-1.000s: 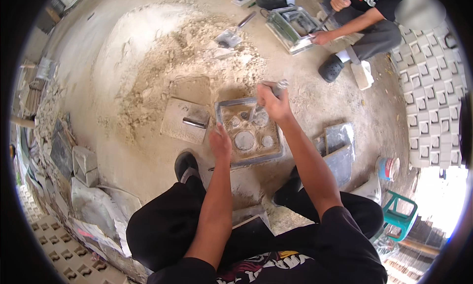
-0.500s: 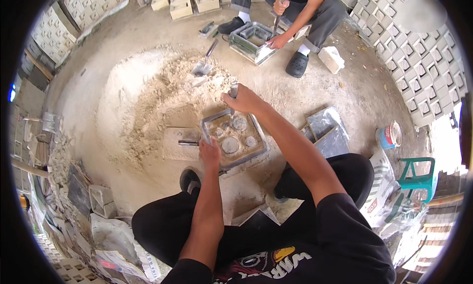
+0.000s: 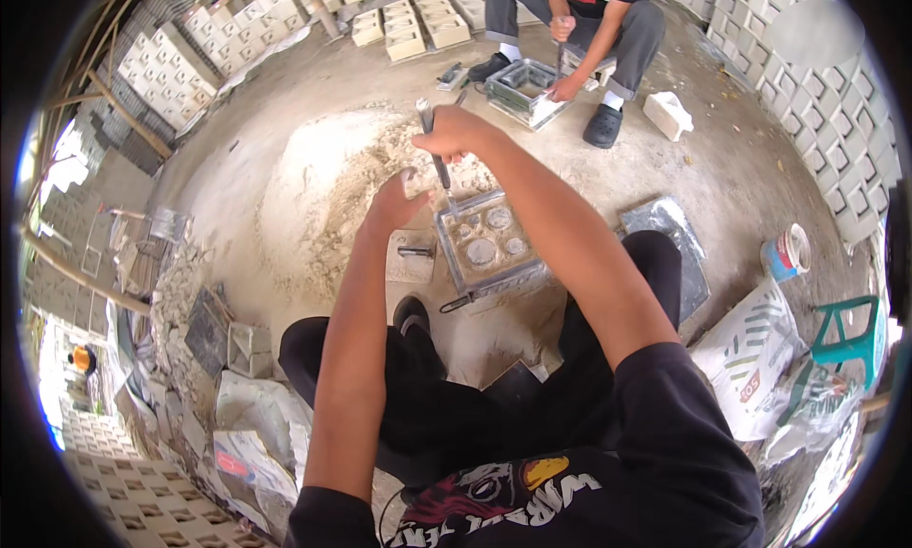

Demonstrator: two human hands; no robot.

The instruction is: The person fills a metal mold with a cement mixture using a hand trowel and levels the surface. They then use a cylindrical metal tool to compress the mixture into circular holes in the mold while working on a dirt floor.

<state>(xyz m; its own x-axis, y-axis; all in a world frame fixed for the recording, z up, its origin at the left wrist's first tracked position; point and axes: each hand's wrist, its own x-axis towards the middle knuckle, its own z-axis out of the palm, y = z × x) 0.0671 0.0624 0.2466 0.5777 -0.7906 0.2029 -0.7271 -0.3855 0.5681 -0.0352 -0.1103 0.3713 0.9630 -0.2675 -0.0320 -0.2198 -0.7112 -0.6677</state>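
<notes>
My right hand (image 3: 454, 133) grips the dark handle of a slim upright tool (image 3: 440, 168). The tool's metal lower end reaches the far left corner of a rectangular metal mould (image 3: 503, 283). Sandy mix fills the mould around several round pieces, among them a large disc (image 3: 482, 252). Nothing is in my left hand (image 3: 397, 204); its thumb and fingers are spread, just left of that corner and above the pale pile. A dusty flat board with a bar handle (image 3: 414, 252) lies left of the mould.
Across from me a person's hands (image 3: 567, 87) work at another mould (image 3: 532, 116). A pale powder pile (image 3: 318, 168) spreads at left. To the right are a dark metal plate (image 3: 698, 274), a bucket (image 3: 787, 254), a sack (image 3: 746, 358) and a green stool (image 3: 848, 334). Patterned blocks (image 3: 807, 121) stand stacked.
My left hand has let go of the mould's left edge and moved toward its far side. My right hand has shifted the tool from inside the mould to its far left corner. The view has swung.
</notes>
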